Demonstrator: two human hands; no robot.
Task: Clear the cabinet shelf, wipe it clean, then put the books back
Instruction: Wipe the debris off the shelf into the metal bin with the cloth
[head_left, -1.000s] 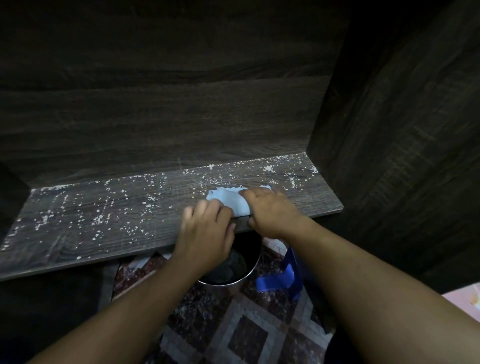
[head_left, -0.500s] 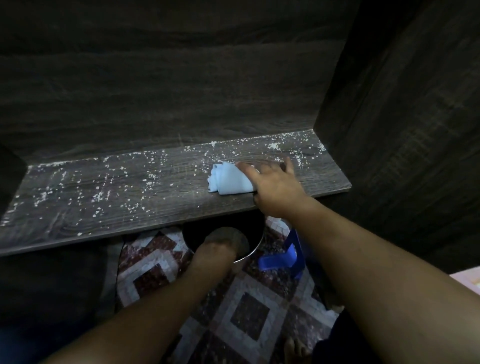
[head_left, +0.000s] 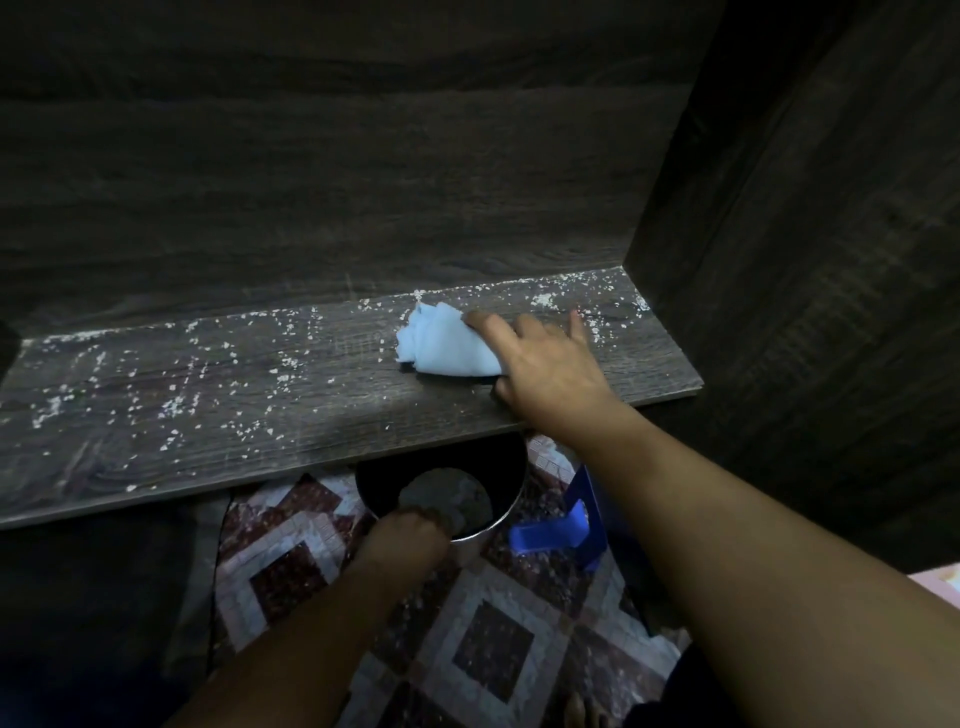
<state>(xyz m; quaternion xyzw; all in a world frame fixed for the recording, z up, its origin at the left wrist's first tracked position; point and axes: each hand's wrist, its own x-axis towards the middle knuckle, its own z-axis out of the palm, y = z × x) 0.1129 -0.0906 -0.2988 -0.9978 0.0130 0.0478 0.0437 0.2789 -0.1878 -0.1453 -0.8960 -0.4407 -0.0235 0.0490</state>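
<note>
The pale blue cloth (head_left: 447, 343) is lying bunched on the right part of the cabinet shelf (head_left: 260, 415), nearer the back edge than the front. It is looking soft and crumpled, with its loose folds fanning out toward nine o'clock and its long axis running roughly nine to three along the board. The right hand (head_left: 545, 374) is resting on its three o'clock end, the fingers (head_left: 488, 327) spread fairly straight and pressing down on the fabric rather than clenching it, with the thumb sitting low at the cloth's front edge. So the free bulk of the cloth is lying at nine o'clock from the fingertips, and this hand is by far the nearer one.

White crumbs (head_left: 171, 410) are speckling the dark wood, most thickly out toward nine o'clock of the cloth, with a thinner line along the back seam at twelve to two o'clock. No books are showing on the shelf, so the wiping seems to be underway and far from finished.

At six o'clock from the cloth, under the shelf's front lip, a metal pot (head_left: 506, 480) is standing on the patterned floor (head_left: 493, 649). The left hand (head_left: 408, 535) is curling over its near rim, apparently gripping it, likely steadying it to catch swept crumbs. A blue stool (head_left: 561, 530) is standing just beside the pot at three o'clock.
</note>
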